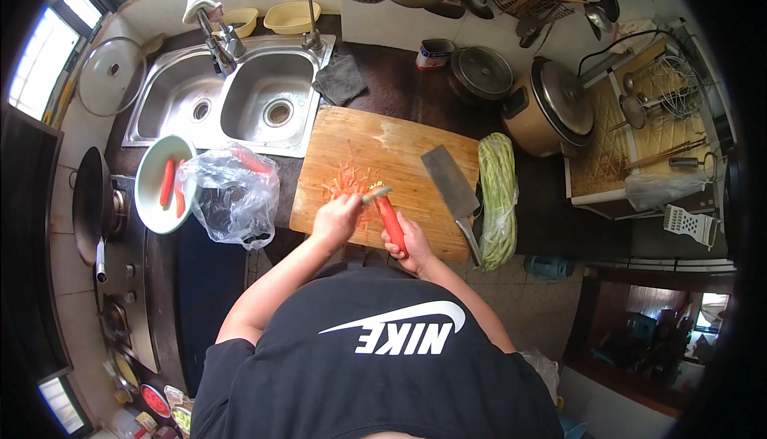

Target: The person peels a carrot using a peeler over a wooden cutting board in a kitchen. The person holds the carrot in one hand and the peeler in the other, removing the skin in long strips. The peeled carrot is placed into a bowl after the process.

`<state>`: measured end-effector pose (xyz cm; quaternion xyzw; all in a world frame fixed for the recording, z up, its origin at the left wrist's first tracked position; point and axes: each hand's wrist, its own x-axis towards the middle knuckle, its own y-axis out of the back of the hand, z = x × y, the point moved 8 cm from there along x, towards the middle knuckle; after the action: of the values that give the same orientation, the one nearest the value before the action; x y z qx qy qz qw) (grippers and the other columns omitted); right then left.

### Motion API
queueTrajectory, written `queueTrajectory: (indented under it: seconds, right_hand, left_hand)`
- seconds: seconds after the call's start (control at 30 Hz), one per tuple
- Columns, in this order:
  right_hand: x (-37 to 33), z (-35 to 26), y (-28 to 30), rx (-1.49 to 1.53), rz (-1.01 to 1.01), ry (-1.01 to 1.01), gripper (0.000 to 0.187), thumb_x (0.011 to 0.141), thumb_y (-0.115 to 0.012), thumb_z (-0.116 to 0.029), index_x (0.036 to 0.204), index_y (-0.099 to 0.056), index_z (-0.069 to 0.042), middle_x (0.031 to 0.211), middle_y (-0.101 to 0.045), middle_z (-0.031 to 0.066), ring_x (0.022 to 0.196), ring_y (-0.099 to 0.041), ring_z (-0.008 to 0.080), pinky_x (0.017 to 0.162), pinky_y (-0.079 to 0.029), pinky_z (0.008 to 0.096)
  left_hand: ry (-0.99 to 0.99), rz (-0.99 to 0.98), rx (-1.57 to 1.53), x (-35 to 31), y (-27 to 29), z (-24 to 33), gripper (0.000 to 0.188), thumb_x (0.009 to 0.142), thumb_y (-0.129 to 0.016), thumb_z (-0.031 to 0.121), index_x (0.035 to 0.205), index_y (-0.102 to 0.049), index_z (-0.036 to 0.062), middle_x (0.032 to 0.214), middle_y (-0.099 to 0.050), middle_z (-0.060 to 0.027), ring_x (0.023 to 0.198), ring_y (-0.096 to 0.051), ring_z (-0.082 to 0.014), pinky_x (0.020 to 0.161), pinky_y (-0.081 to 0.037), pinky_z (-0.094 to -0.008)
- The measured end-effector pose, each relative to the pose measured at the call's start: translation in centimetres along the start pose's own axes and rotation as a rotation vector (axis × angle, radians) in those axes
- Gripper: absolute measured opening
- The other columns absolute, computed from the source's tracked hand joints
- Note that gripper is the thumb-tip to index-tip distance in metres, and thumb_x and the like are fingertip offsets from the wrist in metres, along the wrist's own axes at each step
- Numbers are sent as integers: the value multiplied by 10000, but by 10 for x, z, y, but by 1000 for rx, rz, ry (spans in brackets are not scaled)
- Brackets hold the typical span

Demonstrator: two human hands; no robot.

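My left hand (pixel 339 217) is closed round a vegetable peeler with a pale green end (pixel 377 194). That end lies against the upper part of a peeled-looking orange-red carrot (pixel 390 223). The carrot's lower part is gripped by my right hand (pixel 411 246), and it points up and away from me. Both hands are over the near edge of a wooden cutting board (pixel 391 147). Thin orange carrot shreds (pixel 348 180) are heaped on the board just beyond my left hand. A cleaver (pixel 451 187) lies on the board's right side, its handle toward me.
Long green beans (pixel 497 199) in clear wrap lie along the board's right edge. To the left are a bowl (pixel 147 174) with carrots and a clear plastic bag (pixel 233 199). Behind them is a double sink (pixel 308 134). A rice cooker (pixel 537 115) stands back right.
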<state>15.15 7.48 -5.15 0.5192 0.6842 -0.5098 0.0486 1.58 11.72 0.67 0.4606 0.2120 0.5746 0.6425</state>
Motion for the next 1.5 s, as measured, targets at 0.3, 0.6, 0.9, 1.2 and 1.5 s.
queueTrajectory:
  seconds: [0.3, 0.6, 0.9, 1.2, 1.5]
  right_hand:
    - [-6, 1, 2, 9, 31, 30, 400, 950, -364, -440, 1032, -463, -61, 692, -517, 78, 490, -483, 105, 366, -332, 186]
    - [0, -2, -10, -204, 18, 105, 373, 959, -369, -393, 1090, -456, -55, 710, -549, 80, 540, -531, 135, 406, -380, 210]
    - [-1, -7, -3, -26, 93, 96, 352, 962, -359, -357, 1080, -482, -48, 786, -571, 87, 598, -552, 140, 470, -428, 235]
    - [10, 1, 7, -27, 88, 71, 363, 963, -346, -376, 1028, -518, -63, 765, -542, 64, 567, -483, 121, 409, -367, 216]
    - [1, -2, 1, -69, 42, 57, 337, 967, -336, -382, 1046, -462, -79, 713, -496, 55, 519, -454, 96, 370, -318, 186]
  left_hand:
    - [245, 3, 86, -5, 1, -51, 161, 855, -568, 204, 926, -514, 70, 762, -587, -166, 668, -587, -328, 545, -462, -410]
    - [850, -23, -1207, -1, -45, -34, 154, 845, -616, 142, 944, -536, 56, 697, -556, -12, 465, -453, -56, 402, -362, -204]
    - [477, 46, -288, 1, -21, -69, 306, 770, -687, 252, 926, -574, 14, 700, -606, -157, 651, -615, -292, 593, -472, -382]
    - [-147, -51, -121, -14, 4, 48, 92, 808, -570, 111, 842, -502, 58, 705, -535, -122, 634, -564, -297, 556, -447, -395]
    - [6, 32, 68, -2, 1, 1, 117, 834, -554, 176, 822, -485, 82, 673, -535, -99, 590, -571, -283, 505, -459, -402]
